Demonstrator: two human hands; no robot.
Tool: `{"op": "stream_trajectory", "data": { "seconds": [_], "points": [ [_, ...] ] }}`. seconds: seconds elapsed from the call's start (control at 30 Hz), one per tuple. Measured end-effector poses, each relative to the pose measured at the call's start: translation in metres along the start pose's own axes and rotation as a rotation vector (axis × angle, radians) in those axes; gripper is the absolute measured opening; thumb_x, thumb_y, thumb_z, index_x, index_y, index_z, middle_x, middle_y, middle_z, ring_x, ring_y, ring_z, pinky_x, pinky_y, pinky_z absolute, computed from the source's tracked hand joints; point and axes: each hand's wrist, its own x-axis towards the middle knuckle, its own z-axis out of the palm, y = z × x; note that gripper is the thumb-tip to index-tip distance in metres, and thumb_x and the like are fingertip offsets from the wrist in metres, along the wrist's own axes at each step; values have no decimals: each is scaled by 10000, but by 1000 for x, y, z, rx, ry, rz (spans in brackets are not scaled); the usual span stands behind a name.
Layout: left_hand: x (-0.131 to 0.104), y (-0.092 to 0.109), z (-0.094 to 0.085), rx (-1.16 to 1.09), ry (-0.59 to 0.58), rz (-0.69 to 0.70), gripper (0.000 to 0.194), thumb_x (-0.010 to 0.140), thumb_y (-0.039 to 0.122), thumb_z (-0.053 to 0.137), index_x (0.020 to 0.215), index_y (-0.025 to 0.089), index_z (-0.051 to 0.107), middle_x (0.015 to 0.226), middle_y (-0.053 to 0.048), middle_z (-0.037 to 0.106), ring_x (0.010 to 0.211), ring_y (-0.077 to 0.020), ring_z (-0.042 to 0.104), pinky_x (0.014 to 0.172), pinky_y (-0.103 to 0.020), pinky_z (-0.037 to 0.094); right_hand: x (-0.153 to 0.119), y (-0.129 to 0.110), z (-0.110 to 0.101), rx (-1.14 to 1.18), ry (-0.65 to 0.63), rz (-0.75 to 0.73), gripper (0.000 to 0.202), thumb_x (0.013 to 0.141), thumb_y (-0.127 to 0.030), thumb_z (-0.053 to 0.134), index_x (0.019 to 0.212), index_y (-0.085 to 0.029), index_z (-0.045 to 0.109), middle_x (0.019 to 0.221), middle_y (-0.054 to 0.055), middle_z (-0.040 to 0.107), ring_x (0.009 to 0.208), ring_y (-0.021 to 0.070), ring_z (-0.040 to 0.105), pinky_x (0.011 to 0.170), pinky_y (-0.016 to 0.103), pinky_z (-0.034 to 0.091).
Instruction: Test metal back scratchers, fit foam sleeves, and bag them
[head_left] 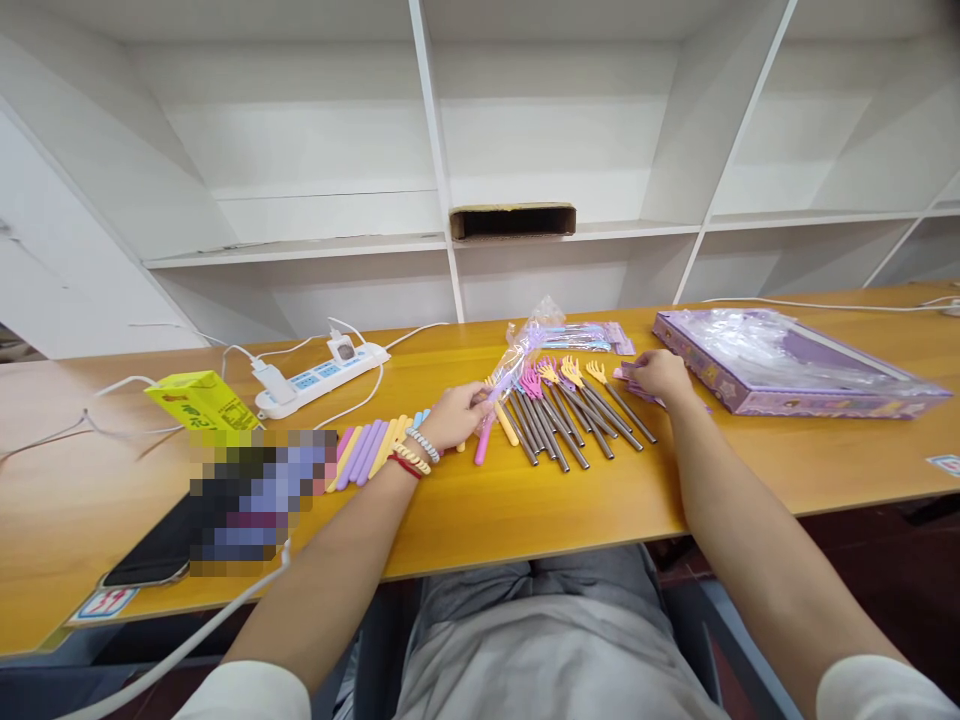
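Wooden tabletop [450,520], left fingers [478,393] tight on crinkly plastic [541,318], grip of right fingers [646,370] unclear.

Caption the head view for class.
Left hand holds clear plastic wrapping, right hand touches flat purple pieces, silver claw-tipped rods between.

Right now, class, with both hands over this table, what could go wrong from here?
1. The loose metal rods lie close together beside the left hand; a bump might set some rolling.
2. The left wrist is close to the row of coloured handles, so it could knock them askew.
3. A white cable passes close to the left forearm and might snag it.
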Motion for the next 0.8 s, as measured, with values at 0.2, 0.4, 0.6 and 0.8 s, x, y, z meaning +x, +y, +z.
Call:
{"op": "stream_trajectory", "data": {
  "seconds": [0.2, 0.4, 0.6, 0.8],
  "points": [
    [-1, 0, -3, -247, -261, -95, 264, 821, 348, 485, 983, 150, 548, 726, -26, 637, 441, -84, 557, 317, -154, 350, -21, -29, 1, 809, -88, -162, 313, 639, -424, 644, 747, -194, 461, 644, 31, 613, 490, 141, 556, 447, 241, 386],
    [-2, 0, -4, -248, -310, -89, 260, 803, 389, 513, 878, 141, 519, 663, -25, 621, 393, -91, 554, 293, -151, 326, -26, -40, 11, 1143, -322, -305, 317, 560, -319, 727, 709, -184, 481, 552, -49, 494, 442, 63, 424, 392, 184, 266],
    [-4, 1, -4, -279, -347, -90, 291, 808, 413, 500, 912, 142, 504, 682, -27, 621, 404, -106, 583, 299, -143, 315, -21, -35, 20, 1115, -333, -299, 267, 547, -299, 714, 618, -166, 494, 554, -49, 471, 481, 56, 388, 438, 196, 309],
    [-6, 4, -5, -253, -355, -86, 318, 800, 414, 507, 969, 147, 543, 718, -26, 625, 401, -95, 573, 298, -144, 293, -22, -39, 23, 1111, -362, -257, 230, 559, -291, 701, 687, -163, 559, 663, -5, 579, 593, 109, 530, 539, 246, 443]
  ]
}}
